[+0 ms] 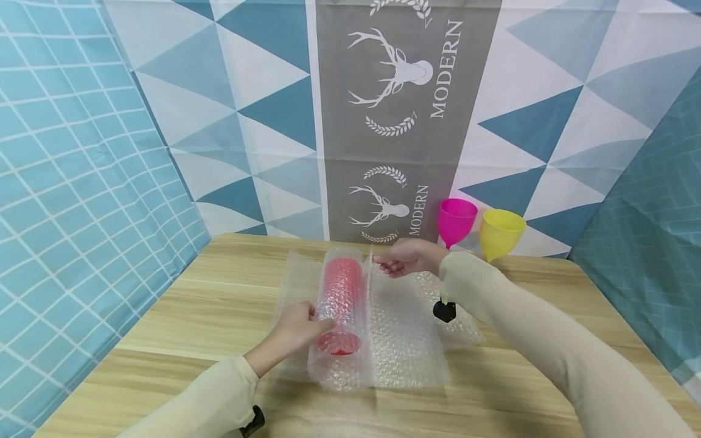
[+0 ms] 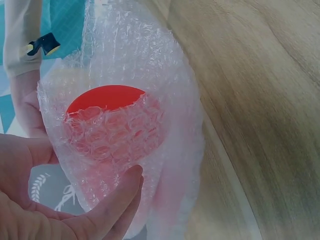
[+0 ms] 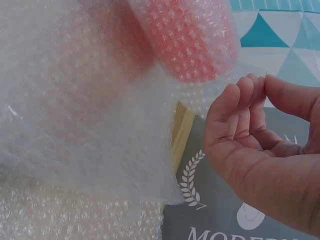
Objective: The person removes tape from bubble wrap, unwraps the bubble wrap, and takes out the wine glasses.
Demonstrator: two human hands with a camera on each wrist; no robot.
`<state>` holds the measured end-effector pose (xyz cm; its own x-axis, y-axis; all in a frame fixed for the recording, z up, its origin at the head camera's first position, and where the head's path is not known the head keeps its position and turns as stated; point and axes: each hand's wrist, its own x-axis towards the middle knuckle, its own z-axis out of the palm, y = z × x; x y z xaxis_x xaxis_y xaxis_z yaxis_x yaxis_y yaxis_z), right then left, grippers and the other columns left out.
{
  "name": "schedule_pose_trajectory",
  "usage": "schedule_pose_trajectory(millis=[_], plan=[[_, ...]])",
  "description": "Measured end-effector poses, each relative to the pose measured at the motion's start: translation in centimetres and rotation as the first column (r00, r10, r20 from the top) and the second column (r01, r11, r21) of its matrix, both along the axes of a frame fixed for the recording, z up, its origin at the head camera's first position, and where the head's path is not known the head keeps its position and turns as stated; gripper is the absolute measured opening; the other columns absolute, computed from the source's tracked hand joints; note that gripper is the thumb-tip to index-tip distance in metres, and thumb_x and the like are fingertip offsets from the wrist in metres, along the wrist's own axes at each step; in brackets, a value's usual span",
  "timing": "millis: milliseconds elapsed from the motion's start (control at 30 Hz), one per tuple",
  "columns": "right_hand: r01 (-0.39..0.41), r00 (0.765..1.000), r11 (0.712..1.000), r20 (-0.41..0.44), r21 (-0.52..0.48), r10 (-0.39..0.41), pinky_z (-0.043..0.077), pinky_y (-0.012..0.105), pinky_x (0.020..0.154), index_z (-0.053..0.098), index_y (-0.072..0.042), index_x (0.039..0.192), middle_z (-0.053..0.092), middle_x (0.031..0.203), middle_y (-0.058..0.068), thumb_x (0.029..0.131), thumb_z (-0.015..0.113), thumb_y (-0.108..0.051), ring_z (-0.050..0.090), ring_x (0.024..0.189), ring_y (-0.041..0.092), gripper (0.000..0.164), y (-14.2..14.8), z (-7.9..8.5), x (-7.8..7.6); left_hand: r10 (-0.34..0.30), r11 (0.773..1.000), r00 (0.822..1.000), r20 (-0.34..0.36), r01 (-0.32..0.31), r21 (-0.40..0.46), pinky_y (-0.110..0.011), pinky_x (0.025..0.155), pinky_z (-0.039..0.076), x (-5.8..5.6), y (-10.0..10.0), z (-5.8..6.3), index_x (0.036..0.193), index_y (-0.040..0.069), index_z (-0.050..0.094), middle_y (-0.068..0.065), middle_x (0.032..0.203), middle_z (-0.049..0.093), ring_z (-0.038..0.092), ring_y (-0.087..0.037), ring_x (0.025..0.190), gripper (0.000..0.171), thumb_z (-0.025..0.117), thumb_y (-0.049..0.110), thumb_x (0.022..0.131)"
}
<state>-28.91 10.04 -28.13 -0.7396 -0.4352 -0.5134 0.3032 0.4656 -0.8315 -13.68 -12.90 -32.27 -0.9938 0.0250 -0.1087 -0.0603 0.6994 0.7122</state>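
A red cylinder lies lengthwise inside clear bubble wrap on the table. Its near end shows as a red rim under the wrap in the left wrist view. My left hand grips the wrapped cylinder from its left side near the front, thumb on top; some of its fingers are hidden. Beyond the cylinder's far right, my right hand pinches the upper edge of the wrap. In the right wrist view, the fingertips of that hand meet the thumb by the sheet's edge.
A pink goblet-shaped cup and a yellow one stand at the back right, close to the right forearm. More bubble wrap lies under the right wrist. Patterned cloth hangs behind the wooden table and along its sides.
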Motion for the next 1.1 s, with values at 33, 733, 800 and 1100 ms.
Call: schedule_pose_trajectory(millis=[33,733,800,1100], plan=[[0.005,1.0,1.0,0.001,-0.001,-0.005,0.05,0.017,0.067,0.057,-0.009,0.088,0.058,0.071,-0.003,0.099,0.049,-0.014,0.055,0.064,0.005,0.014,0.1,0.0,0.0,0.0,1.0,1.0,-0.001,0.0,0.003,-0.024,0.051,0.036,0.0,0.0,0.0,0.079,0.004,0.052,-0.003,0.066,0.045,0.043,-0.015,0.062,0.029,0.071,0.026,0.08],[-0.052,0.986,0.99,-0.148,0.13,0.071,0.051,0.018,0.069,0.057,0.011,0.11,0.059,0.068,-0.007,0.096,0.055,-0.013,0.054,0.065,0.003,0.027,5.0,-2.6,0.4,-0.001,1.0,1.0,0.005,0.001,0.024,-0.024,0.051,0.037,0.1,-0.2,-0.4,0.081,0.003,0.055,-0.003,0.067,0.047,0.044,-0.015,0.062,0.029,0.072,0.027,0.079],[-0.068,0.973,0.984,-0.209,0.165,0.102,0.052,0.019,0.07,0.059,0.012,0.109,0.059,0.067,-0.007,0.094,0.057,-0.013,0.055,0.067,0.004,0.029,5.4,-2.7,0.5,-0.003,1.0,1.0,0.004,0.002,0.026,-0.023,0.051,0.037,0.1,-0.2,-0.4,0.08,0.003,0.055,-0.002,0.066,0.046,0.043,-0.015,0.061,0.029,0.072,0.027,0.079],[-0.037,0.91,0.96,-0.387,0.279,0.148,0.053,0.019,0.064,0.069,0.008,0.1,0.06,0.062,-0.009,0.088,0.067,-0.014,0.055,0.064,0.004,0.025,6.3,-4.1,0.6,-0.004,1.0,1.0,-0.005,0.004,0.02,-0.024,0.05,0.036,0.0,-0.2,-0.8,0.077,0.004,0.054,-0.002,0.065,0.046,0.043,-0.015,0.06,0.029,0.072,0.027,0.079]])
